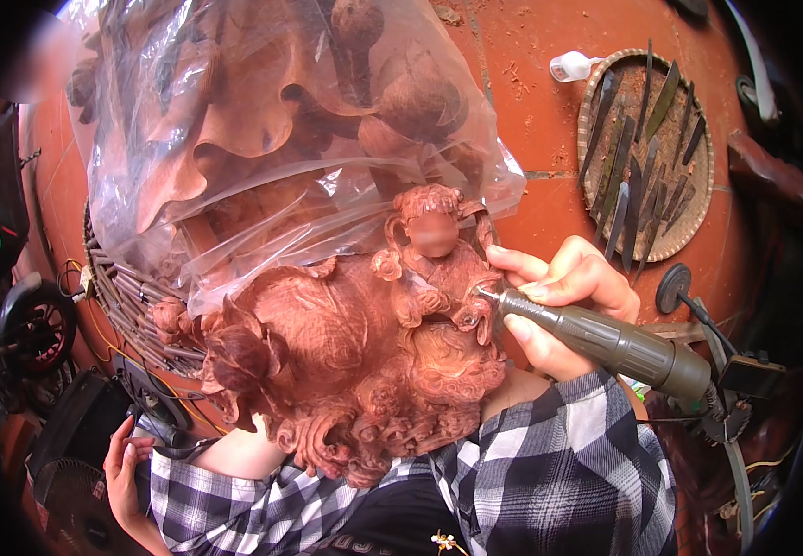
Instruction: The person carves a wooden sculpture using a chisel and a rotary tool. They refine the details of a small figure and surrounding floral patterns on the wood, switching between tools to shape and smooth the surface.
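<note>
My right hand (577, 287) is wrapped round the thick olive-grey handpiece of a rotary carving tool (614, 343). Its metal tip meets the arm side of a small figure on a reddish-brown wood carving (327, 324). Thumb and fingers also lie close to the figure's edge. The carving has a rounded body, curled leaves and swirling lower folds, and rests over my lap. From my left plaid sleeve (216, 491) a bare stretch of skin runs behind the carving; my left hand's fingers are hidden there.
Clear plastic (271, 167) covers a larger carving beyond. A round woven tray (596, 139) of flat blades and a white bottle (570, 66) stand far right. Another hand (123, 468), apparently someone else's, shows lower left. A fan (77, 491) and yellow cord (151, 371) are left.
</note>
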A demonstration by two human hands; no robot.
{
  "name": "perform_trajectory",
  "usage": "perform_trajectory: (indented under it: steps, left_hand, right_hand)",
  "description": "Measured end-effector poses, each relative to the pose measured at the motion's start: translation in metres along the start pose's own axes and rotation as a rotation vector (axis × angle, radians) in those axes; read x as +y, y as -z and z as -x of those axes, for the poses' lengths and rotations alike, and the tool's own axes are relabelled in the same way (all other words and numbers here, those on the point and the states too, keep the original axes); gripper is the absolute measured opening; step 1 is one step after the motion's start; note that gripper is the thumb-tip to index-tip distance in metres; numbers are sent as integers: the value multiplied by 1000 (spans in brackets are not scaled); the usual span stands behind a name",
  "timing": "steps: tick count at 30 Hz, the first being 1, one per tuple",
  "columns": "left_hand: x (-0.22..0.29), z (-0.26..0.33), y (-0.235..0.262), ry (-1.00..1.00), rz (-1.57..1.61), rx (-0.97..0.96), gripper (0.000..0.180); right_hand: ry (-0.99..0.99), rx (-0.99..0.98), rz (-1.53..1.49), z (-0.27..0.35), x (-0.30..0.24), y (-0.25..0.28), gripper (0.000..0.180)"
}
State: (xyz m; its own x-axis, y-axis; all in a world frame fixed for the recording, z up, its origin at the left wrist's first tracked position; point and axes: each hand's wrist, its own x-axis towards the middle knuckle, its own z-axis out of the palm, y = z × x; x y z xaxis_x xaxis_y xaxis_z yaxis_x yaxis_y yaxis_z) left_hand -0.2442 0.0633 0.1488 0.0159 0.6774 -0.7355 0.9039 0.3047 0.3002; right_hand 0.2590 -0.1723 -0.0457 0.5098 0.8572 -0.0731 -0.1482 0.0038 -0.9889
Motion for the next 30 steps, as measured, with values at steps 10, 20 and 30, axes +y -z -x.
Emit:
perform_trajectory:
  steps: [10,20,30]
  left_hand:
    - [1,0,2,2,20,-21,50]
    - [1,1,1,-2,9,-12,50]
    - [3,0,1,18,12,-15,51]
  right_hand:
    - [9,43,-43,2,2,-3,24]
    - [81,24,4,-6,1,-5,24]
    - [67,17,-2,-2,4,-2,25]
